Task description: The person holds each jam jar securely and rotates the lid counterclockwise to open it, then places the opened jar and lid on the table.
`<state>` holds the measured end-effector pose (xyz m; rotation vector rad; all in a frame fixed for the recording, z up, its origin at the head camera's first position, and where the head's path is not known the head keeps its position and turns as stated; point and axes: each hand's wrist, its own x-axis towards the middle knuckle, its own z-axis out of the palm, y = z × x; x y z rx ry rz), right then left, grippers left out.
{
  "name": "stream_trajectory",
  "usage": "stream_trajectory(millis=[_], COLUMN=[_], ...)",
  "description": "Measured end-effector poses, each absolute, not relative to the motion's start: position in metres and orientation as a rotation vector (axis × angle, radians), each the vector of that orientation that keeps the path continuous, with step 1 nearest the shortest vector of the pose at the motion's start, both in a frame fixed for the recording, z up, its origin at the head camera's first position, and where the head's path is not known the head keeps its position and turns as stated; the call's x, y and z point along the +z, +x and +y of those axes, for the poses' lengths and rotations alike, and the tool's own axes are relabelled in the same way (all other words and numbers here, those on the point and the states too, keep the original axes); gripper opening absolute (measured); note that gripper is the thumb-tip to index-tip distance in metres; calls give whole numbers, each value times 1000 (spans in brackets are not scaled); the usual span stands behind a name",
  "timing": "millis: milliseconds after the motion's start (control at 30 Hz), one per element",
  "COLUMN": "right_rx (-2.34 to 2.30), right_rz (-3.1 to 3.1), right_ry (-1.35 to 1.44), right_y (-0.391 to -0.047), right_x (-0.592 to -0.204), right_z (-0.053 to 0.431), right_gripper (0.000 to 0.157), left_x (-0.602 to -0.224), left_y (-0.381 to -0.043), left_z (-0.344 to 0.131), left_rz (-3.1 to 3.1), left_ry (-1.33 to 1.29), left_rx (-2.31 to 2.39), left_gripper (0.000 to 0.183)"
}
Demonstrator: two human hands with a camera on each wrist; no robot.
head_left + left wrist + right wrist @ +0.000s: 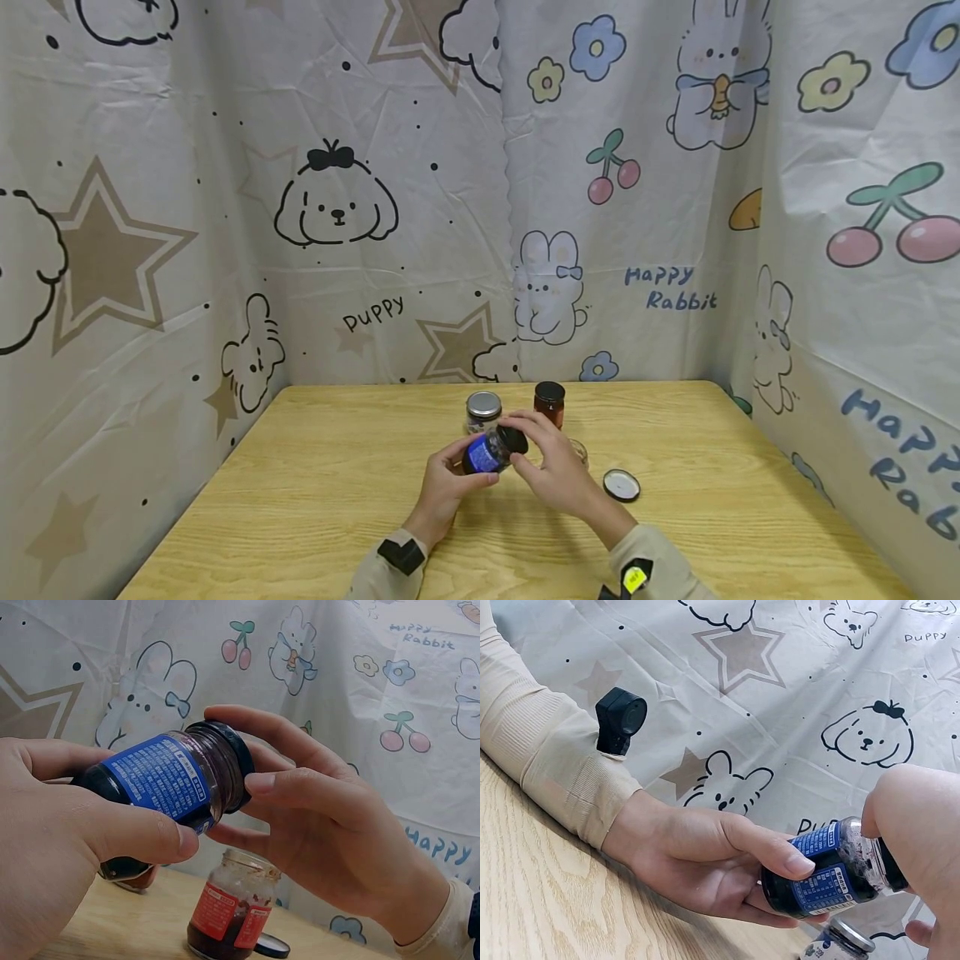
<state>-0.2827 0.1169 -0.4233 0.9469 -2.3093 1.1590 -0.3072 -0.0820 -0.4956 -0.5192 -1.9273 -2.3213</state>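
Observation:
My left hand (442, 493) grips a glass jar (482, 455) with a blue label and dark contents, held tilted above the table. On its black lid (514, 439) lie the curled fingers and thumb of my right hand (557, 468), pinching the rim. In the left wrist view the lid (238, 766) sits on the jar's mouth. An uncovered jar (229, 913) with red labels and dark red residue stands below the hands. Near it a loose lid (622, 485) lies with its pale inside up.
Behind my hands stand a jar with a silver lid (483, 406) and a reddish jar with a black lid (550, 402). The wooden table (322, 500) is bordered by printed curtains (337, 283) at the back and both sides.

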Motion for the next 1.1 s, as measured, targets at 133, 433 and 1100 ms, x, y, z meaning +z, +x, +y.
stream_trajectory(millis=[133,433,1100], right_rx=[1138,1127,1130], right_rz=[-2306,-2297,-2294], right_ry=[951,932,942], right_y=[-284,-286,-284], right_x=[-424,-426,-425], right_z=[117,116,116], right_gripper=[46,29,47], left_x=[-496,-494,-471], left_y=[-307,-306,-288], left_z=[-82,-83,-83], left_rz=[-1919,-1944,-1953], left_ry=[-533,-554,-561], left_rx=[-2314,-2321,-2319], left_gripper=[63,63,61])
